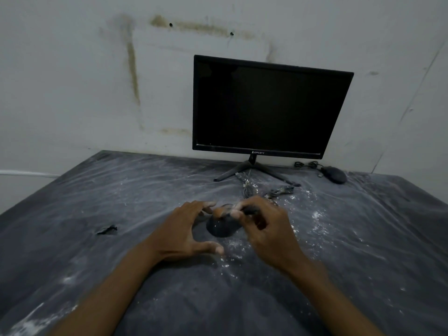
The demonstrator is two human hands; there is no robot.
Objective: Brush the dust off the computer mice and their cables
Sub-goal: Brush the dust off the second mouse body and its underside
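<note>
A dusty black mouse (221, 226) lies on the plastic-covered table between my hands. My left hand (186, 229) rests just left of it, fingers spread, fingertips near its far end and thumb on the table. My right hand (261, 226) is curled above the mouse's right side, pinching a small dark object that looks like a brush; blur hides its shape. The mouse's dusty cable (278, 191) lies bunched beyond my hands. A second black mouse (335, 174) with a coiled cable (306, 164) sits at the far right.
A black monitor (266, 107) on a splayed stand (252, 169) stands against the stained wall. White powder (317, 221) is scattered over the dark table cover (121, 190). A small tear (106, 230) shows in the cover at left.
</note>
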